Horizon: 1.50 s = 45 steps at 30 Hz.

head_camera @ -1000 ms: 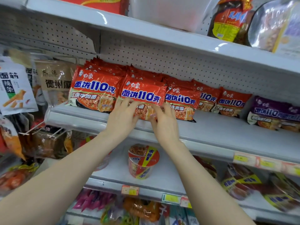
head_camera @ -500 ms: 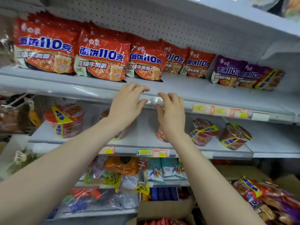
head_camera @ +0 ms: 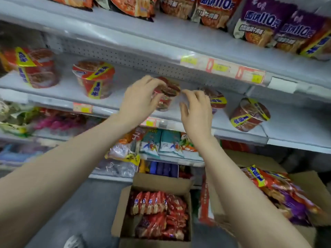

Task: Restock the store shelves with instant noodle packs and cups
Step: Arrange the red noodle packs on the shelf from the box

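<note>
- Left hand (head_camera: 141,100) curls round the left side of a noodle cup (head_camera: 168,90), which stands on the middle shelf (head_camera: 295,126). Motion blur hides the fingertips, so the grasp looks only partial.
- Right hand (head_camera: 196,113) is released, fingers loosely spread, just beside the cup's right side. Contact is not confirmed.
- Judgement: the step is seating this cup in the row. The right hand should close on the far side, the cup stay upright, and the label face outward.
- A neighbour cup (head_camera: 217,98) sits directly behind the right hand. A tilted cup (head_camera: 250,114) further right may roll if bumped.
- Price labels (head_camera: 222,68) on the overhanging shelf edge leave little headroom; sliding is safer than lifting.
- An open cardboard box (head_camera: 161,180) of red noodle packs (head_camera: 157,210) sits on the floor below.
</note>
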Tool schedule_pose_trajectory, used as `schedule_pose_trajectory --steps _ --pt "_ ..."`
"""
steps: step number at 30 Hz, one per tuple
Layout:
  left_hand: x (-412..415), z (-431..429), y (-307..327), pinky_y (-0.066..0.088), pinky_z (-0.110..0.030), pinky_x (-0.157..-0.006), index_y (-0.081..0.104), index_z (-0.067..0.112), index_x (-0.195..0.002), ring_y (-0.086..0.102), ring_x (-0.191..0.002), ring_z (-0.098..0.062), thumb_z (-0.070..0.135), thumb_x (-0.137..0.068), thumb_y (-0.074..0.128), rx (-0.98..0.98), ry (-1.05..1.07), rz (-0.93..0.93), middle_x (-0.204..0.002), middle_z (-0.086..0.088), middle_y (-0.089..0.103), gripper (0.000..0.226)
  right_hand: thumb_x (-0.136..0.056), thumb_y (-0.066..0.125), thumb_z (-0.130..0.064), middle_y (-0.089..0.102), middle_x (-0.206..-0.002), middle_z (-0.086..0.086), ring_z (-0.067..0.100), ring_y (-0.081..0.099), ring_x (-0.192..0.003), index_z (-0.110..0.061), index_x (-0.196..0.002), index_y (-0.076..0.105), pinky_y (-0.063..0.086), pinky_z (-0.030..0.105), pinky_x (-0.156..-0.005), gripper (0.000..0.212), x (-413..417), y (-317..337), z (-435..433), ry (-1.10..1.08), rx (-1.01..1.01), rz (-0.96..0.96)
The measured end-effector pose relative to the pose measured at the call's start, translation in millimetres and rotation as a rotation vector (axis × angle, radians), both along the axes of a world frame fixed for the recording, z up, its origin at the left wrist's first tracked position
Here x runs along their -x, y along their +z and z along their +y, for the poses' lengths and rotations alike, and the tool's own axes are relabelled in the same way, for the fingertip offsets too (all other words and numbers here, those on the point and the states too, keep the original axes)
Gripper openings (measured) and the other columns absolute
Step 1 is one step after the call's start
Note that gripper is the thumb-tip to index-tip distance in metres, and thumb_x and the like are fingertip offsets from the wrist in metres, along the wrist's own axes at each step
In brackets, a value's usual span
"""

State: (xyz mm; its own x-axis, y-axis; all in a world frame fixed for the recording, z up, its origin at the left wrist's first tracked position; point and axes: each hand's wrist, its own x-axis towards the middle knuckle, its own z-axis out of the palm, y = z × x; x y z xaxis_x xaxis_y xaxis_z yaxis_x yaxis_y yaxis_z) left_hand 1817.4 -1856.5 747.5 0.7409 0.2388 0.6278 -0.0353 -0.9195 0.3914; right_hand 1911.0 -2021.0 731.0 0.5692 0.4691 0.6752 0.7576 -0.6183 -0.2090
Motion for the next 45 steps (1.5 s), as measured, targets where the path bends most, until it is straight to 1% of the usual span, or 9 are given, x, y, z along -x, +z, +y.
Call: schedule_pose_trajectory --steps 9,16,19,21,26,30,32,38,45 --pt "-0.7 -106.2 -97.9 0.047 -0.034 -0.077 0.066 0.017 -0.113 0.06 -0.09 -0.02 0.02 -0.089 0.065 0.147 0.082 0.137 -0.104 -0.002 0.063 0.024 -0.094 0.06 -0.013 0.061 -0.111 0.01 0.031 0.056 -0.105 -0.011 -0.124 0.064 0.045 0.039 -0.084 0.031 -9.5 -103.3 -100.4 0.098 0.075 0.233" --pt "9.2 -138.9 -181.7 0.053 -0.038 -0.075 0.065 0.015 -0.115 0.062 -0.091 -0.022 0.016 -0.091 0.064 0.247 0.055 0.317 -0.106 -0.004 0.063 0.024 -0.095 0.06 -0.014 0.06 -0.115 0.011 0.031 0.056 -0.11 -0.01 -0.124 0.065 0.048 0.041 -0.089 0.03 12.8 -191.4 -132.2 0.115 0.105 0.467" --pt "12.0 -147.1 -221.4 0.051 -0.032 -0.073 0.065 0.015 -0.114 0.063 -0.09 -0.019 0.015 -0.09 0.066 0.302 0.068 0.386 -0.107 -0.003 0.064 0.024 -0.096 0.057 -0.014 0.06 -0.116 0.009 0.028 0.056 -0.109 -0.01 -0.125 0.064 0.047 0.038 -0.089 0.03 22.7 -227.9 -147.4 0.115 0.138 0.543" --pt "14.4 -150.5 -253.3 0.049 -0.027 -0.075 0.066 0.016 -0.113 0.063 -0.091 -0.018 0.013 -0.089 0.065 0.366 0.075 0.435 -0.108 -0.002 0.064 0.024 -0.095 0.056 -0.014 0.059 -0.116 0.008 0.027 0.056 -0.106 -0.012 -0.125 0.064 0.049 0.038 -0.086 0.031 26.8 -256.6 -156.3 0.096 0.17 0.598" --pt "30.1 -162.2 -335.3 0.054 -0.038 -0.072 0.067 0.015 -0.105 0.065 -0.086 -0.026 0.014 -0.087 0.067 0.498 0.151 0.572 -0.097 -0.003 0.066 0.018 -0.095 0.055 -0.018 0.062 -0.112 0.007 0.028 0.06 -0.106 -0.015 -0.123 0.065 0.052 0.046 -0.088 0.029 38.7 -326.6 -179.9 0.01 0.225 0.708" --pt "39.3 -176.1 -396.2 0.044 -0.026 -0.069 0.067 0.021 -0.113 0.061 -0.087 -0.012 0.017 -0.089 0.068 0.569 0.153 0.679 -0.106 0.002 0.066 0.025 -0.091 0.063 -0.006 0.066 -0.115 0.008 0.028 0.062 -0.105 -0.013 -0.12 0.067 0.054 0.043 -0.089 0.03 49.0 -386.9 -196.5 -0.037 0.257 0.779" --pt "39.5 -182.8 -429.5 0.044 -0.026 -0.068 0.067 0.022 -0.115 0.064 -0.087 -0.015 0.017 -0.088 0.068 0.607 0.155 0.718 -0.108 0.001 0.066 0.027 -0.089 0.065 -0.004 0.066 -0.115 0.01 0.029 0.063 -0.103 -0.013 -0.121 0.067 0.055 0.042 -0.086 0.034 54.5 -420.7 -202.7 -0.072 0.277 0.818" --pt "36.9 -203.1 -532.4 0.053 -0.037 -0.077 0.066 0.023 -0.119 0.065 -0.095 -0.024 0.016 -0.089 0.067 0.671 0.143 0.84 -0.113 -0.001 0.066 0.031 -0.087 0.068 -0.006 0.067 -0.114 0.009 0.029 0.066 -0.098 -0.014 -0.12 0.068 0.056 0.037 -0.076 0.033 56.1 -519.4 -221.1 -0.14 0.364 0.901" --pt "27.5 -224.9 -631.2 0.055 -0.042 -0.089 0.061 0.023 -0.128 0.065 -0.104 -0.018 0.018 -0.091 0.066 0.722 0.087 0.936 -0.119 0.001 0.067 0.038 -0.09 0.067 -0.009 0.064 -0.125 0.009 0.029 0.063 -0.111 -0.014 -0.132 0.06 0.056 0.044 -0.086 0.043 26.5 -621.7 -241.4 -0.202 0.491 0.998"
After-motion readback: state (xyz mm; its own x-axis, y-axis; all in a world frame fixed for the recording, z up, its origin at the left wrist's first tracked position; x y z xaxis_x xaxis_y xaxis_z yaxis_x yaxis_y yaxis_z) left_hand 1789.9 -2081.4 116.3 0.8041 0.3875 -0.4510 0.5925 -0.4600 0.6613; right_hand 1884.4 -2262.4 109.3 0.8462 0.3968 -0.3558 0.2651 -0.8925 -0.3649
